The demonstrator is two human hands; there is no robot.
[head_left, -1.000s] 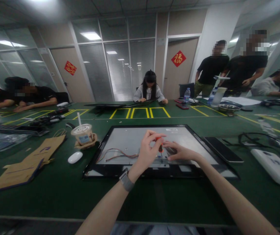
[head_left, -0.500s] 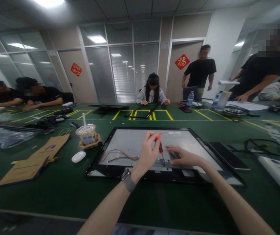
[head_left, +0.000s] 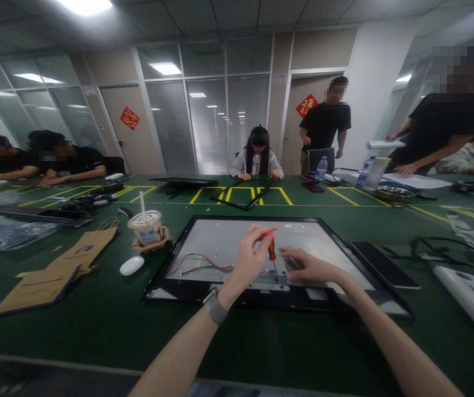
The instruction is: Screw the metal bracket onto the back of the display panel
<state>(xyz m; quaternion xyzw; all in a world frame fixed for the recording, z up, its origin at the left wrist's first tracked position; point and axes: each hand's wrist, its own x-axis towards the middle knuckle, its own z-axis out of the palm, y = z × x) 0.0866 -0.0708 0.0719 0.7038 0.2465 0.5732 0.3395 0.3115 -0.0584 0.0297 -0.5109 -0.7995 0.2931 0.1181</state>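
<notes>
A flat display panel (head_left: 220,237) with a black frame lies face down on the green table in front of me. My left hand (head_left: 249,259) pinches the top of a small orange-handled screwdriver (head_left: 270,251), held upright with its tip on a metal strip near the panel's front edge. My right hand (head_left: 309,264) rests flat on the panel just right of the screwdriver tip, fingers stretched out. Thin red and brown wires (head_left: 199,263) run across the panel's left part.
A drink cup with a straw (head_left: 145,227), a white mouse (head_left: 131,265) and a brown paper bag (head_left: 54,267) lie left of the panel. A black phone (head_left: 383,264) and a white device (head_left: 472,298) lie to the right. Several people sit or stand around the table.
My hands stay at the same spot on the panel with the screwdriver. The view has shifted slightly, and the standing person at the back has walked left.
</notes>
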